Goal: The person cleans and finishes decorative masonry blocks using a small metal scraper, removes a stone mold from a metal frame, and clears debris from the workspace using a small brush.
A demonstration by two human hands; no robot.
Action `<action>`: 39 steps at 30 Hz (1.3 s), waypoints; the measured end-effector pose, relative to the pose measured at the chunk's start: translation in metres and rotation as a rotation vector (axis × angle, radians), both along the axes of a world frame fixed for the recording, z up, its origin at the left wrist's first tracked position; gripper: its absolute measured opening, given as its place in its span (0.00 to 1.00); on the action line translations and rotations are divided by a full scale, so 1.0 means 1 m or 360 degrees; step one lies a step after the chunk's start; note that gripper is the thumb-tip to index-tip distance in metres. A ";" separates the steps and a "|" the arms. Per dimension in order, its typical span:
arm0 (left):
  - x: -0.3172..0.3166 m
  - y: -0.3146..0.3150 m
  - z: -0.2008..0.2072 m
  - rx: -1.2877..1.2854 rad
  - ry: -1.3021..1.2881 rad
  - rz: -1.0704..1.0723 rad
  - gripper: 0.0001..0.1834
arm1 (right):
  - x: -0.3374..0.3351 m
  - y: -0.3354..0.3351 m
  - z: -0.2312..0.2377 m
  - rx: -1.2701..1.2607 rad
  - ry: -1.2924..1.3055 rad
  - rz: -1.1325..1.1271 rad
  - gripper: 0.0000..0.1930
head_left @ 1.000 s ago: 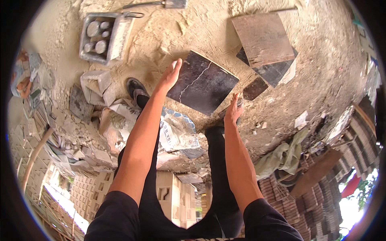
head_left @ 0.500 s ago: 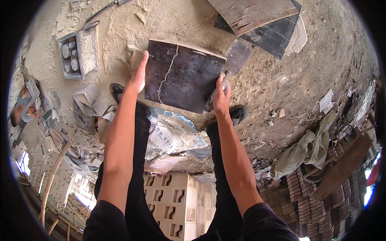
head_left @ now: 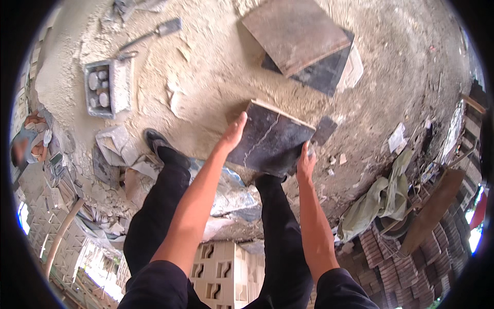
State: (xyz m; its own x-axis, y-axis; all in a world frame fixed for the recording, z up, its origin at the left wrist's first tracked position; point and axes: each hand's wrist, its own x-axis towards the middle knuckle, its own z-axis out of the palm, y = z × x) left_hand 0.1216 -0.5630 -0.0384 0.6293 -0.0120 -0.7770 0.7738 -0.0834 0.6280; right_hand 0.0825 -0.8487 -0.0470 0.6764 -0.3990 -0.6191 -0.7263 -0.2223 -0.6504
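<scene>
A square black board (head_left: 275, 136) with a pale wavy line across its face is held up between my two hands, tilted. My left hand (head_left: 234, 135) presses along its left edge, fingers hidden behind it. My right hand (head_left: 305, 162) grips the right edge. A flat grey blade (head_left: 325, 130), like a trowel's, sticks out beyond the right hand and seems held in it too; its handle is mostly hidden. Beyond the board, a brown board (head_left: 296, 33) lies overlapping a black one (head_left: 332, 69) on the sandy ground.
At left stands a grey box mould (head_left: 110, 90) with round pieces inside, near a small flat-bladed tool (head_left: 167, 27). A crumpled bag (head_left: 226, 193) lies between my legs, pale hollow blocks (head_left: 216, 273) behind. Another person (head_left: 33, 136) is at far left; stacked tiles (head_left: 396, 257) at lower right.
The black board has moved right in view and tilted, with both hands still on it. My view has shifted, bringing the boards on the ground closer and more of the flat-bladed tool into sight.
</scene>
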 end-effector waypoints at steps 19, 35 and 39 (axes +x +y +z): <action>-0.045 0.296 0.187 0.1289 -0.0643 0.0078 0.39 | 0.034 0.277 0.279 -0.0377 -0.0222 0.0736 0.23; -0.130 0.411 0.210 0.1781 0.0129 0.0279 0.37 | 0.086 0.329 0.261 -0.0559 -0.0185 0.1337 0.24; -0.138 0.417 0.210 0.1934 0.0228 0.0355 0.38 | 0.093 0.316 0.236 -0.0701 -0.0168 0.1411 0.26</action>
